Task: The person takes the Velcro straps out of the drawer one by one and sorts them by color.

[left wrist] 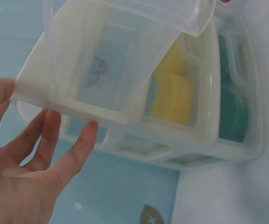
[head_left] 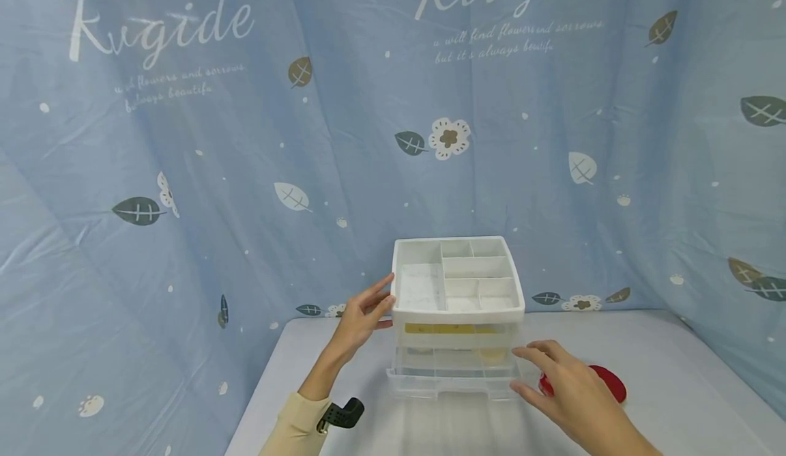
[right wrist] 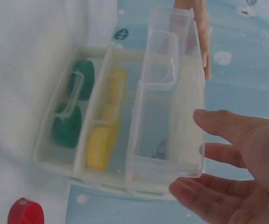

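A white drawer unit [head_left: 457, 315] with a divided top tray stands on the table. Its clear top drawer [right wrist: 141, 161] is pulled out, and no contents show in it. My left hand [head_left: 358, 319] rests its spread fingers against the unit's left side, by the top tray. My right hand [head_left: 574, 391] is at the right side of the pulled-out drawer, thumb and fingers apart; whether the fingertips touch it I cannot tell. In the lower drawers, seen in the right wrist view, lie yellow pieces [right wrist: 100, 147] and green round pieces [right wrist: 67, 126].
Red round things [head_left: 609, 383] lie on the white table [head_left: 663, 353] beside my right hand, partly hidden by it. A blue patterned curtain [head_left: 368, 101] hangs behind the table. A black band [head_left: 345, 413] is on my left wrist.
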A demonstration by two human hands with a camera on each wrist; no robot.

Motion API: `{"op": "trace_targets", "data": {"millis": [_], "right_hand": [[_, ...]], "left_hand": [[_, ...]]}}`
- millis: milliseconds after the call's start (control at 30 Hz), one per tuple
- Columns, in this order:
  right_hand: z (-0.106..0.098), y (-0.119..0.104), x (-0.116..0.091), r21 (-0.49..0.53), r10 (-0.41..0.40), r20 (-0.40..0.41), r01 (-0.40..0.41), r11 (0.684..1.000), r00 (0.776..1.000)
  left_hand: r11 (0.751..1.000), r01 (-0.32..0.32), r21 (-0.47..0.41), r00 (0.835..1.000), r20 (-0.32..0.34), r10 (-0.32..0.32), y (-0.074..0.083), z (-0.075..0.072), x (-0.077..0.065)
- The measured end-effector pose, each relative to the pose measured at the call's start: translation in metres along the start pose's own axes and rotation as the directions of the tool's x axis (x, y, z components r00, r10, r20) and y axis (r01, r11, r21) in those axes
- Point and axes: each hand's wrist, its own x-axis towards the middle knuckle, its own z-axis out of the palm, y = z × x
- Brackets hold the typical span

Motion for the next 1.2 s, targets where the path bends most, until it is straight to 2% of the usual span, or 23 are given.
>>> {"op": "trace_targets", "data": {"millis": [200, 567, 933, 1100, 1200], "right_hand": [[0.003, 0.001, 0.001, 0.034, 0.002, -0.047, 0.000, 0.999, 0.999], [0.003, 0.004, 0.008, 0.071, 0.073, -0.027, -0.071, 0.995, 0.997], [0.009, 0.014, 0.011, 0.081, 0.014, -0.148, -0.002, 0.997, 0.989], [0.008, 0.017, 0.013, 0.096, 0.017, -0.133, -0.004, 0.995, 0.991], [0.007, 0.017, 0.015, 0.107, 0.045, -0.101, -0.034, 0.994, 0.994]], "left_hand": [[1.000, 0.011, -0.012, 1.000, -0.003, -0.011, 0.001, 0.000, 0.002], [1.000, 0.007, -0.011, 1.000, -0.017, -0.008, 0.001, 0.001, 0.004], [1.000, 0.017, -0.010, 1.000, -0.017, -0.017, 0.001, 0.002, 0.005], [1.000, 0.013, -0.012, 1.000, -0.017, -0.013, 0.000, 0.001, 0.006], [1.000, 0.016, -0.016, 1.000, -0.014, -0.017, 0.000, 0.001, 0.006]]}}
